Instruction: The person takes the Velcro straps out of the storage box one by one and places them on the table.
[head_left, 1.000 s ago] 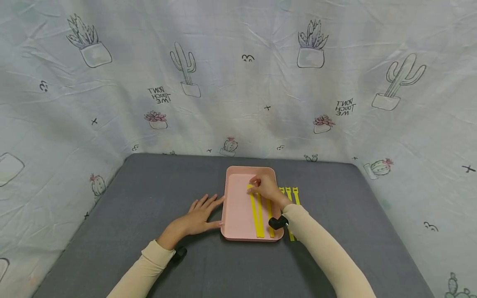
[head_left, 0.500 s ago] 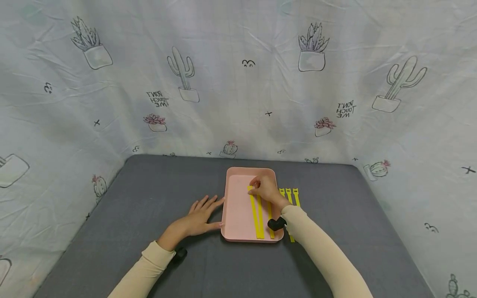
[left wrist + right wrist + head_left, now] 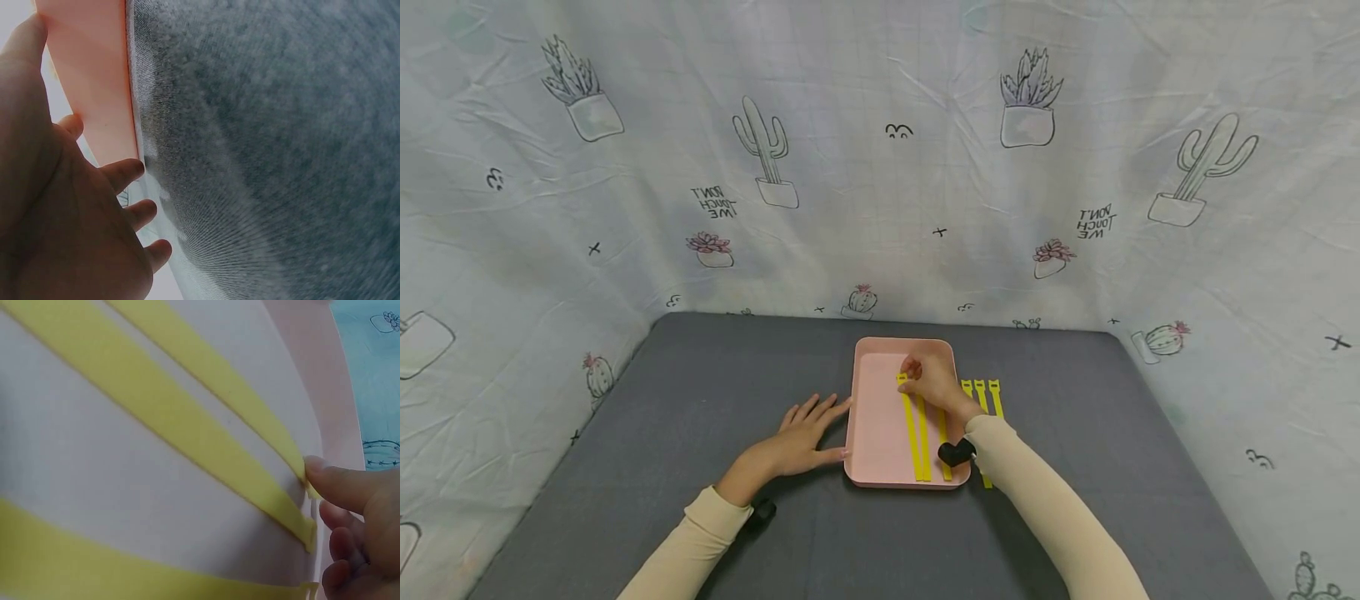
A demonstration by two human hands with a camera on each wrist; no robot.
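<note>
A pink tray lies on the grey table, with three yellow strips laid lengthwise in its right half. My right hand is over the far ends of these strips, fingers curled. In the right wrist view a fingertip pinches the end of one yellow strip against the tray. My left hand lies flat on the table, fingers spread, its thumb against the tray's left edge. The left hand holds nothing.
Three more yellow strips lie side by side on the table just right of the tray, partly hidden by my right forearm. A cactus-print cloth walls in the table at the back and both sides.
The right hand has stayed at the far ends of the strips, and the strips in the tray have barely shifted. The left hand has not moved.
</note>
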